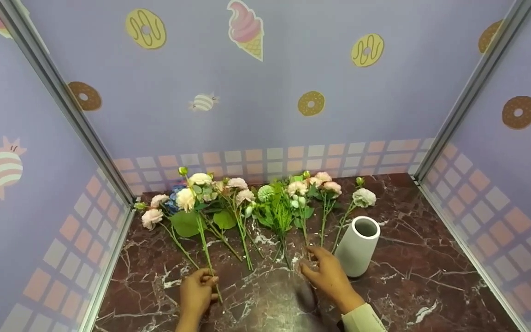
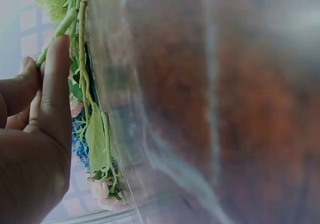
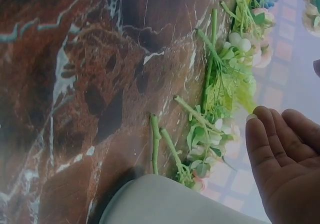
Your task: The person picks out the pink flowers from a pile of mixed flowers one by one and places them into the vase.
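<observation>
In the head view my left hand (image 1: 195,293) pinches the lower green stem (image 1: 207,251) of an artificial flower with cream blooms (image 1: 185,199), held over the table's front left. The left wrist view shows thumb and fingers closed on that stem (image 2: 66,22). My right hand (image 1: 328,275) hovers above the table with its fingers relaxed, just left of a white vase (image 1: 356,253) standing upright. Nothing lies between the fingers of the right hand (image 3: 284,156) in the right wrist view. The vase (image 3: 170,204) appears there at the bottom, partly cut off.
Several artificial flowers lie in a row along the back: pale pink ones (image 1: 151,218), blue ones (image 1: 173,199), green foliage (image 1: 277,216), pink ones (image 1: 331,188) and a white one (image 1: 364,198). Purple patterned walls (image 1: 274,115) enclose the dark marbled table (image 1: 413,295) on three sides.
</observation>
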Tool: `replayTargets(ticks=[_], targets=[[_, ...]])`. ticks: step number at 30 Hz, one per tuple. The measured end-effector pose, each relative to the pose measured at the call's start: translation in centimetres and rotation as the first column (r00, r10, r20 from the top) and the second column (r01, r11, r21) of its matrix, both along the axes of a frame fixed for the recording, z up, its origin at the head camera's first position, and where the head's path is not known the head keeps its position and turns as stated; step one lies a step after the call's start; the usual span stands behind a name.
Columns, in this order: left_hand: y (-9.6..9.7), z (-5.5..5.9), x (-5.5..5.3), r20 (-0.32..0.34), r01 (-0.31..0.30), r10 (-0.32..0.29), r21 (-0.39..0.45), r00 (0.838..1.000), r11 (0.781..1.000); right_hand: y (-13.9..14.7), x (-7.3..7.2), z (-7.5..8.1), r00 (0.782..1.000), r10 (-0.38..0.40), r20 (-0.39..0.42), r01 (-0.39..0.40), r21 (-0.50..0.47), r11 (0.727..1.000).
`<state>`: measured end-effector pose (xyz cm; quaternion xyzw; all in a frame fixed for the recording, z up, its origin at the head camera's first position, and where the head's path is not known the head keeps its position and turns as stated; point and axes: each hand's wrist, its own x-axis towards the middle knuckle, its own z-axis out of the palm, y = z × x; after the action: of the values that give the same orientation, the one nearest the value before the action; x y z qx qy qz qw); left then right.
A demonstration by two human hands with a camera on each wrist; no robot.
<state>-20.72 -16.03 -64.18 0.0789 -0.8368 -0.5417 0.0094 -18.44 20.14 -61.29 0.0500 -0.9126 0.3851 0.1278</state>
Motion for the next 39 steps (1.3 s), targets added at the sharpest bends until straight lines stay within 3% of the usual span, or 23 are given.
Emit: replayTargets(ticks=[10, 17, 29, 39], targets=[[0.8, 0.5, 0.5, -0.014, 0.026, -0.026, 0.005, 1.0, 1.0, -0.1, 0.0, 0.1, 1.0, -0.002, 0.0, 0.002, -0.008, 1.0], [1.9, 0.6, 0.8, -0.061, 0.059, -0.059, 0.0, 0.996, 0.998, -0.1, 0.0, 0.3, 1.0, 0.006, 0.006, -0.006, -0.03, 1.0], [2.9, 1.7, 0.7, -0.023, 0.11, -0.109, 0.01, 0.994, 0.994, -0.5, 0.1, 0.0, 0.996, 0.014, 0.087, -0.001, -0.149, 0.989], [3.9, 0.9, 1.7, -0.054, 0.146, -0.15, -0.075, 0.987, 0.986, -0.6, 0.2, -0.2, 0.987, 0.034, 0.159, -0.003, -0.193, 0.981]])
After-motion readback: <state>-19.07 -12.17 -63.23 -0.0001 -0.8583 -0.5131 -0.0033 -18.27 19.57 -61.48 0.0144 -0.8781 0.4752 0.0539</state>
